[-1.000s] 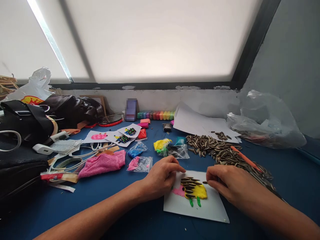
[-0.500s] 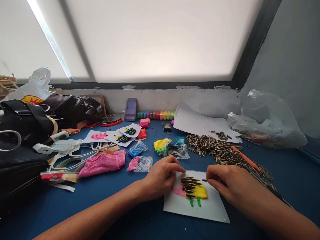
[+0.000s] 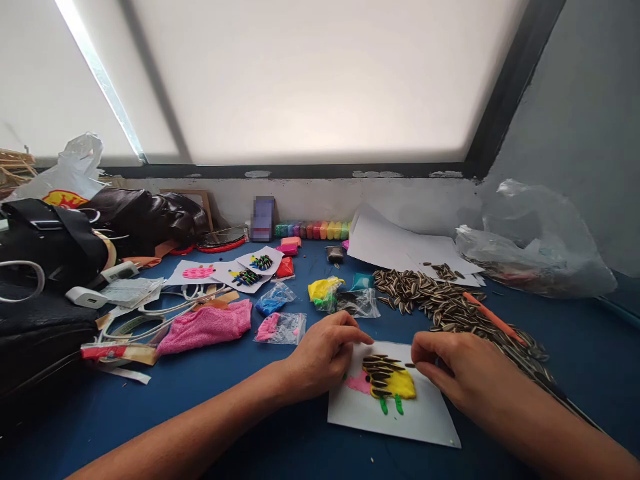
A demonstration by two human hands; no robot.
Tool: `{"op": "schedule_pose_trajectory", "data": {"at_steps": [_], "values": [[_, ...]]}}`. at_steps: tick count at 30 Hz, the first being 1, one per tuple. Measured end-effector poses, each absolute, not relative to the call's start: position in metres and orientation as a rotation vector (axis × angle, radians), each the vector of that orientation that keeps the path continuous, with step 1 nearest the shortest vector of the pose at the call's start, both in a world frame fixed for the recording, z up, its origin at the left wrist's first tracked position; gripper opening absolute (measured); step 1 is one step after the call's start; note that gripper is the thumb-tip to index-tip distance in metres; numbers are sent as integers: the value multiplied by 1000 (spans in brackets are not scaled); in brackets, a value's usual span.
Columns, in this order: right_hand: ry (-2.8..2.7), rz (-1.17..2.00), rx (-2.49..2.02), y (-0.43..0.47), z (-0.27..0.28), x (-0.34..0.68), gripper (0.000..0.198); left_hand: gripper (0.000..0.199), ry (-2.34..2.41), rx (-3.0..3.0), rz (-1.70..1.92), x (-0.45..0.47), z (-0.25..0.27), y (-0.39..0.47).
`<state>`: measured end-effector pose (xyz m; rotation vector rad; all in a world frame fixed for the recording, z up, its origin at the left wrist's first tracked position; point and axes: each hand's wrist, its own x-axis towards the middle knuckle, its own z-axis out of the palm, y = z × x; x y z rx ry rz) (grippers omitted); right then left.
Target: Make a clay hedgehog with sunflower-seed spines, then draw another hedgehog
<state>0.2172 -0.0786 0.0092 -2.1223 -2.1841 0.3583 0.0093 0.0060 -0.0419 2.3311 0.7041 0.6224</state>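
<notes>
My right hand (image 3: 453,363) pinches a sunflower seed (image 3: 410,365) between thumb and fingertips, just right of a clay hedgehog picture on a white sheet of paper (image 3: 425,423). The hedgehog has a yellow clay body (image 3: 404,383), a pink face (image 3: 358,382) with a dark eye, and green legs (image 3: 399,404). Several striped seeds (image 3: 383,370) lie over the upper and left part of the yellow clay. My left hand (image 3: 327,350) rests at the sheet's upper left edge, index finger stretched out and the others bent, holding nothing visible. Its thumb is hidden.
Behind my right hand spreads a sunflower seed pile (image 3: 420,293) with an orange stick (image 3: 493,318) on it. Bags of yellow clay (image 3: 324,290), blue clay (image 3: 274,298) and pink clay (image 3: 270,328) lie beyond my left hand. A pink cloth (image 3: 207,328) and cables lie left.
Almost nothing differs. My right hand keeps the seed beside the yellow clay, and my left hand stays at the paper's edge. The view has shifted very slightly.
</notes>
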Motion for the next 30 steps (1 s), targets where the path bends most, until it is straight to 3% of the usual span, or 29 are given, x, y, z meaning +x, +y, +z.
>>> {"op": "schedule_pose_trajectory", "data": {"at_steps": [30], "values": [[-2213, 391, -2132, -76, 5, 206, 18, 45, 685, 2350, 618, 10, -44, 7]]}}
